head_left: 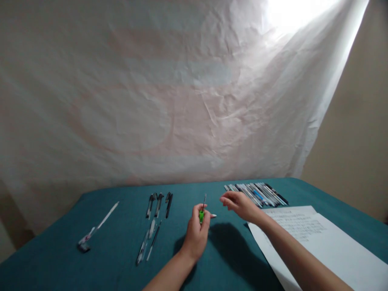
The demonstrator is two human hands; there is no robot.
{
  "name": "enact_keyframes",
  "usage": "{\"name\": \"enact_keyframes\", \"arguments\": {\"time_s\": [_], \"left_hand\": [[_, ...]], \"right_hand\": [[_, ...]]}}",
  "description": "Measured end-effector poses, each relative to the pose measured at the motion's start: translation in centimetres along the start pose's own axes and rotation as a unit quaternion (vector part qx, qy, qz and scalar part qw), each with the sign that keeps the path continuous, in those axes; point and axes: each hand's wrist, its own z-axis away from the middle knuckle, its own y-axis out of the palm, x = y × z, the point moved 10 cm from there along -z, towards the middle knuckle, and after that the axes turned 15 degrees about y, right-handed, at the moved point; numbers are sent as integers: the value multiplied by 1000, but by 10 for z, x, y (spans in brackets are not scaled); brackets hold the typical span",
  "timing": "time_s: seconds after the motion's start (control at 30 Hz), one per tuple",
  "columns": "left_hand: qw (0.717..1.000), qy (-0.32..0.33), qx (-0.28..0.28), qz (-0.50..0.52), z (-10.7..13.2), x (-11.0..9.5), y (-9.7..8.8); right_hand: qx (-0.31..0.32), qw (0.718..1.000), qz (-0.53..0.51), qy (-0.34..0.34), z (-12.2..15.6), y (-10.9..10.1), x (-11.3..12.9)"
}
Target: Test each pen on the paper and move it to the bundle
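Note:
Near the middle of the table, my left hand (197, 232) is closed around a small bright green pen part (201, 217). A thin dark rod, like a pen refill (204, 202), stands up out of its top. To the right of these fingers a white pointed tip (213, 216) sticks out; whether it belongs to the same pen is hidden. My right hand (239, 205) hovers to the right, above the table and apart from the left. Its fingers are bent and drawn together, and anything between them is too small to see.
Several capped pens (159, 205) lie left of centre, with loose barrels and refills (150, 241) nearer me. Farther left is a blurred clear pen piece with a white strip (97, 228). A row of pens (259, 194) lies back right, behind written paper sheets (318, 246). A white sheet (182, 101) hangs behind.

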Motion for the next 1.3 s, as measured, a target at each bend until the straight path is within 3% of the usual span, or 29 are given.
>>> {"name": "enact_keyframes", "arguments": {"time_s": [0.1, 0.23, 0.37, 0.5, 0.6, 0.7, 0.77, 0.93, 1.1, 1.3], "left_hand": [[999, 13, -49, 3, -3, 4, -12], [998, 29, -61, 1, -5, 4, -16], [998, 32, -61, -13, -4, 1, -17], [997, 38, -57, -23, -3, -2, -17], [998, 40, -45, -28, -3, -2, -14], [999, 34, -30, -26, -2, -1, -10], [999, 28, -20, -28, -1, -1, -7], [998, 19, 14, -51, 2, -2, -1], [997, 21, 36, -60, 4, -6, 4], [994, 23, 70, -75, 5, -7, 10]], "right_hand": [[-32, 996, 89, -4, -2, 26, -14], [-41, 979, 196, -30, 5, 62, -11], [-48, 978, 202, -24, 7, 68, -8], [-56, 985, 164, -22, 1, 45, -9], [-84, 991, 99, -23, -1, 7, -4], [-127, 990, -53, -25, 5, -38, 6], [-120, 985, -120, -16, 11, -54, 13], [-70, 974, -212, -36, 26, -62, 40], [-58, 978, -195, -46, 32, -58, 54], [-60, 983, -165, -49, 34, -57, 54]]}}
